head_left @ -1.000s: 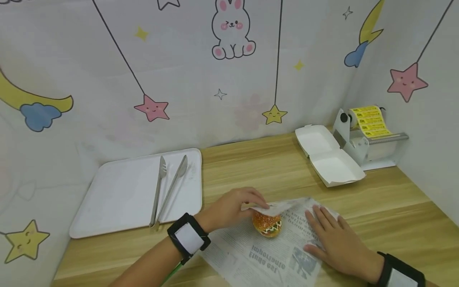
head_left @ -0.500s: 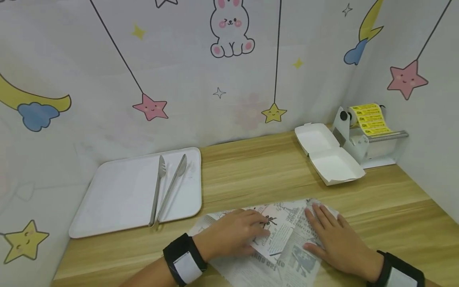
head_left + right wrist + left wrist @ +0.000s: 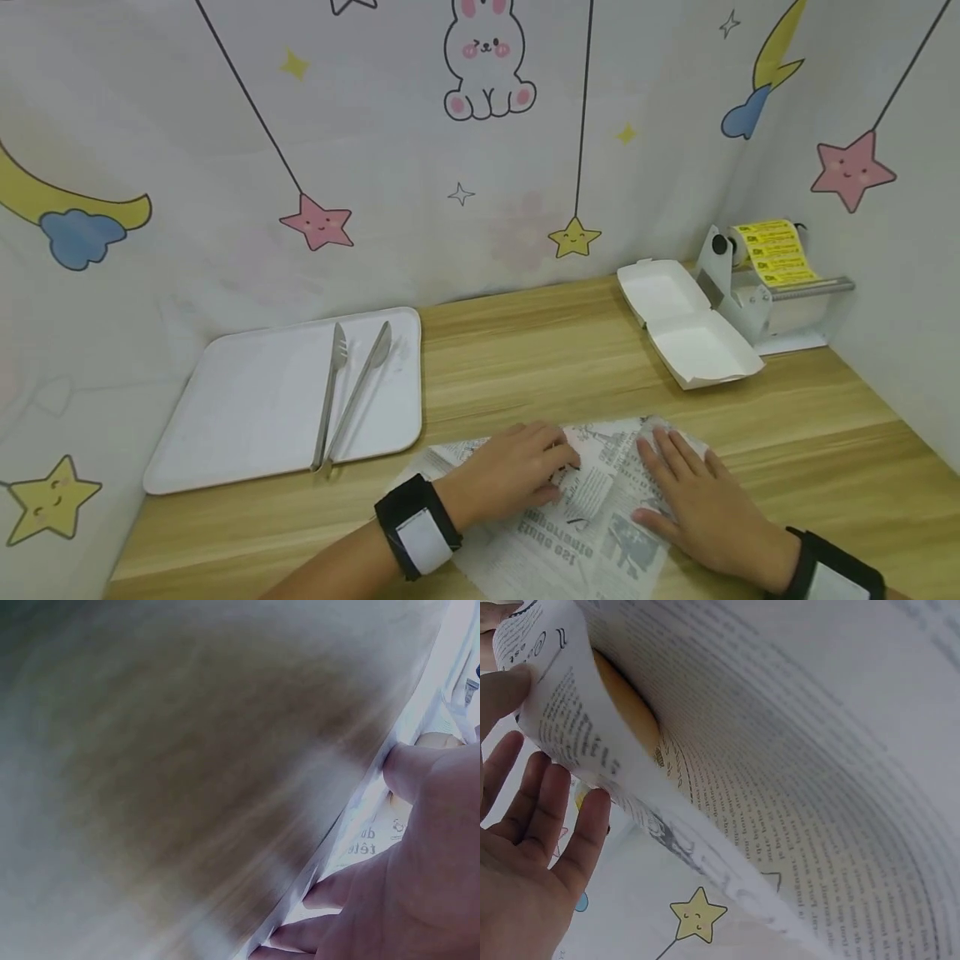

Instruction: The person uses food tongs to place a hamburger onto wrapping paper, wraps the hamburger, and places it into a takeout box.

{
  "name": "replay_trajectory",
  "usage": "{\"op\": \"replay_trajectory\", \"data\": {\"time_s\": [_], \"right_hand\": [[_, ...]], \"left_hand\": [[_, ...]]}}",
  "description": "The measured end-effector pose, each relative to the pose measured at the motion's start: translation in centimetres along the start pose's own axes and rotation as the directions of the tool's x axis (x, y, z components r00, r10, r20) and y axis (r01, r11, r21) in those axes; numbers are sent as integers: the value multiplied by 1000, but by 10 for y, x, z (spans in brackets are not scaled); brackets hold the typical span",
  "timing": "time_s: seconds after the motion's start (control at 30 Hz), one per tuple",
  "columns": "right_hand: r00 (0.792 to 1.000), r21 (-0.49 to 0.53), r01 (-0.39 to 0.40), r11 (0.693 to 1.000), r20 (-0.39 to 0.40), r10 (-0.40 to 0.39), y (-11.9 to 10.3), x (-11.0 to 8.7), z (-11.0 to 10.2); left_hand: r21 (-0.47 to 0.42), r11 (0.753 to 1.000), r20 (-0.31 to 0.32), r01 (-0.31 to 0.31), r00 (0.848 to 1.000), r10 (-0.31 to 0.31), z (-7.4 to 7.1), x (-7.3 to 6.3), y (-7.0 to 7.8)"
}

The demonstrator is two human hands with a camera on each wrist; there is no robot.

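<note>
A sheet of newsprint-patterned wrapping paper (image 3: 555,533) lies on the table, its far corner folded toward the person. In the left wrist view a strip of burger bun (image 3: 630,701) shows inside the fold; the head view hides the burger. My left hand (image 3: 517,471) is on top of the fold, bent fingers and thumb gripping the paper around the covered burger. Flat on the paper's right side, my right hand (image 3: 708,504) presses it down with spread, straight fingers. In the right wrist view its fingertips (image 3: 300,934) meet the paper edge.
A white tray (image 3: 247,408) at left bears a fork-ended utensil (image 3: 330,392) and a knife-like utensil (image 3: 363,383). Back right stand an opened white takeaway box (image 3: 701,342) and a dispenser (image 3: 750,308) with a yellow label roll (image 3: 776,254). A printed wall closes the back.
The left hand has brought the far paper corner down over the burger, covering it. It then shifted slightly right and away from the person, over the fold. The right hand stays in place.
</note>
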State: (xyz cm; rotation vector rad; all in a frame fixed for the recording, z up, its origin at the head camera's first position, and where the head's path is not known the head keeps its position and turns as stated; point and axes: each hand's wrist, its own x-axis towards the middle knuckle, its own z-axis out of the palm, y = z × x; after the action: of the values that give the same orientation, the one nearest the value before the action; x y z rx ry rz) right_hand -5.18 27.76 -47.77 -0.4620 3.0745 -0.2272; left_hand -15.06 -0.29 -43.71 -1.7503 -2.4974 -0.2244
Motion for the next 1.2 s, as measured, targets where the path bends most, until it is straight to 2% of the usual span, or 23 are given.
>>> {"op": "replay_trajectory", "data": {"time_s": [0.13, 0.3, 0.37, 0.43, 0.47, 0.5, 0.57, 0.63, 0.7, 1.03, 1.1, 1.2], "right_hand": [[1000, 5, 3, 1000, 9, -3, 0, 1, -2], [1000, 6, 14, 1000, 11, -14, -3, 1, -10], [999, 5, 47, 999, 17, -47, -9, -2, -11], [991, -2, 134, 991, 20, -134, -17, -7, -7], [980, -22, 198, 980, 21, -198, -21, -9, -3], [961, -54, 278, 959, 3, -278, -26, -12, 2], [910, -127, 406, 905, -32, -413, -34, -16, 13], [860, -236, 471, 850, -91, -502, -39, -19, 23], [834, -293, 478, 828, -142, -532, -42, -20, 29], [831, -313, 461, 831, -177, -528, -45, -20, 31], [841, -304, 456, 837, -162, -517, -45, -19, 31], [874, -223, 449, 865, -91, -477, -46, -15, 24]], "left_hand": [[23, 999, 13, 34, 999, -34, 2, 1, 0], [38, 999, 13, 21, 1000, -21, 3, 1, 0], [43, 999, 14, 16, 1000, -16, 2, 1, 1], [44, 999, 15, 16, 1000, -16, 1, 1, 1], [42, 999, 16, 17, 1000, -18, 1, 1, 1], [40, 999, 16, 19, 1000, -20, 1, 0, 1], [37, 999, 17, 25, 1000, -25, 0, 0, 1], [34, 999, 18, 28, 999, -29, 0, 0, 1], [35, 999, 20, 28, 999, -29, 0, 0, 1], [47, 999, 17, 24, 1000, -25, 3, -1, -2], [49, 999, 17, 22, 1000, -23, 4, 0, -2], [46, 999, 11, 20, 1000, -21, 4, -1, -2]]}}
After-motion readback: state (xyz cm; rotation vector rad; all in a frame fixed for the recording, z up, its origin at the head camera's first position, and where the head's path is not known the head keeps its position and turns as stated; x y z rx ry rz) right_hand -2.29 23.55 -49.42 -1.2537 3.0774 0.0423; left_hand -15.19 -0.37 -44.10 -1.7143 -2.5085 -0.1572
